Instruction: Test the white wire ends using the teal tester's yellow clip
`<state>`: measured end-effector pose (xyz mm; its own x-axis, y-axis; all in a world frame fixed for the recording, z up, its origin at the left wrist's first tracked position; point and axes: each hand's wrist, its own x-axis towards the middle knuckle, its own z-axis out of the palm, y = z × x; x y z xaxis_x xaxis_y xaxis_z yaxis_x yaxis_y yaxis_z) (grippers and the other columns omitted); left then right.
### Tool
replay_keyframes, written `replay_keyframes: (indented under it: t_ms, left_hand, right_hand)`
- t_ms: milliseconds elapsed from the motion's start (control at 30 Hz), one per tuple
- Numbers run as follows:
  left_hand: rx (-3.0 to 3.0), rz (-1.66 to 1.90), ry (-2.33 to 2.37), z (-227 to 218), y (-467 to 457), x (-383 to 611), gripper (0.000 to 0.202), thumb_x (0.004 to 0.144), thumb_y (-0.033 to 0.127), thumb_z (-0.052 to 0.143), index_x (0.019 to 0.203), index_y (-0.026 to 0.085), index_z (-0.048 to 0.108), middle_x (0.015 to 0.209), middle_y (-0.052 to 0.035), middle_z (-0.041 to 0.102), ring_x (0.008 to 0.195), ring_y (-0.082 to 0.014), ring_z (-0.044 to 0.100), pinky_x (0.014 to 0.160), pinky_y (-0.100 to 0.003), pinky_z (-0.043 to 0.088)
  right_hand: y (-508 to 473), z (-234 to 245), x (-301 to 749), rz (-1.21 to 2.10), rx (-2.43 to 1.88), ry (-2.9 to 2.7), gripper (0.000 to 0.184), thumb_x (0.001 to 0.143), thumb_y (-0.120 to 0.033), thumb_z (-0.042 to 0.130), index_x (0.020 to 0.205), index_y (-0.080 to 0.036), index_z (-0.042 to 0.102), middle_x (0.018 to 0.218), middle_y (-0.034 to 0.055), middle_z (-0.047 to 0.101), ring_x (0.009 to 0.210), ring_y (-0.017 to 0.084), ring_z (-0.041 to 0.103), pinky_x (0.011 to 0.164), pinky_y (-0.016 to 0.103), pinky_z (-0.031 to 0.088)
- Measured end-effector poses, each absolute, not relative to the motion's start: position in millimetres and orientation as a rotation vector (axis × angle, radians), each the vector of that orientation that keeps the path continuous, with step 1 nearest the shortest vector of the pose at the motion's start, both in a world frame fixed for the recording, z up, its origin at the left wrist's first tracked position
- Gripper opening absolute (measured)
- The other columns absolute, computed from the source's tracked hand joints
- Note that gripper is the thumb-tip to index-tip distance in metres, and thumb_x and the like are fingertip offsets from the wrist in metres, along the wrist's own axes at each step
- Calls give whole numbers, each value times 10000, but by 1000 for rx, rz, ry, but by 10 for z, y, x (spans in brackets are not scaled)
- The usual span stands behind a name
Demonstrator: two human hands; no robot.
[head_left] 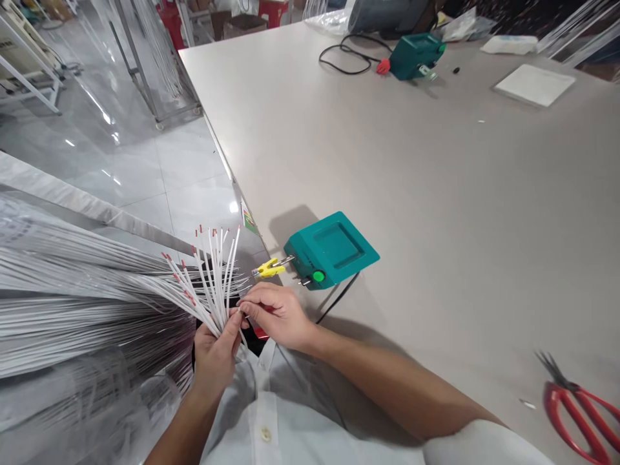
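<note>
My left hand (216,355) is closed around a bundle of white wires (213,284), whose red-tipped ends fan out above it. Close against it, my right hand (278,314) has its thumb and fingers pinched at the side of the bundle. A short white piece shows at those fingertips, apparently a wire end, though it is mostly covered. Just beyond my right hand, a yellow clip (269,267) is attached to a teal box (334,248) with a green button, at the table's left edge.
Long white wires (72,310) hang in a mass at the left. Red-handled scissors (576,400) lie at the lower right of the table (436,226). Toward the back are another teal box (416,57) with a black cord and a white flat block (535,84).
</note>
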<state>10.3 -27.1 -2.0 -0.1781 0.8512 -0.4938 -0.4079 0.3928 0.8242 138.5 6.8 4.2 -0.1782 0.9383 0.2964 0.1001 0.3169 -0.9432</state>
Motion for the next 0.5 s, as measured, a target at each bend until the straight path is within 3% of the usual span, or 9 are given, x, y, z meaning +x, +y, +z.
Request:
replay_keyframes:
  t_ms: [200,367,500]
  left_hand:
    - [474,1214,1260,-58,-272,91,119,634,218,722,683,126,665,547,15,603,383,-19,435,329,-110,287]
    - [481,1213,1306,-72,-276,92,158,612,244,734,698,124,678,560,5,615,416,-39,478,342,-121,308]
    - [502,1200,1381,-114,-300,111,164,608,266,735,683,132,677,570,7,621,465,-59,513,402,-139,368]
  right_hand:
    - [76,-11,1412,757,-930,-1704,128,820,-163,521,774,-135,638,725,71,653,688,120,602,640,219,502]
    - [103,-3,1480,391,-920,-1959,126,823,-179,498,785,-162,617,761,45,656,718,125,593,655,235,484]
    - [128,51,1531,148,-929,-2252,214,843,-192,426,708,-170,589,677,30,605,621,127,528,587,255,427]
